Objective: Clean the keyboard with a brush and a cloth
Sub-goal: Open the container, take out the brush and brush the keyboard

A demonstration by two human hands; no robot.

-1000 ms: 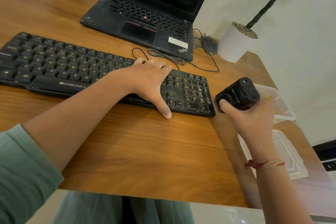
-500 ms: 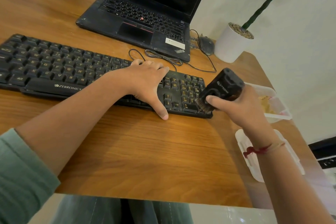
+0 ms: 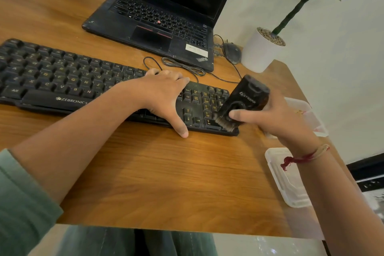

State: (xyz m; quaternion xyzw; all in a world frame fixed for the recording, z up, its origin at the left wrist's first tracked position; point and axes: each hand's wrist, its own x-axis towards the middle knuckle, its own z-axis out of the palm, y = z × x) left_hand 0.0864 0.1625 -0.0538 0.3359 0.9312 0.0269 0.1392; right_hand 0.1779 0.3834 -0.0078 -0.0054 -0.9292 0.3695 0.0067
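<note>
A black keyboard [image 3: 62, 77] lies across a wooden table [image 3: 166, 172]. The left hand [image 3: 164, 91] rests flat on its keys, fingers straight, thumb spread. At the right end, the right hand [image 3: 276, 120] curls its fingers round a brush [image 3: 243, 102], bristles touching the keys.

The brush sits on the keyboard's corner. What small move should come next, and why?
Probably a short sweep of the brush across the nearby keys: its bristles touch the keyboard at its near right corner, the right hand grips it, and the left hand rests on the keyboard.
</note>
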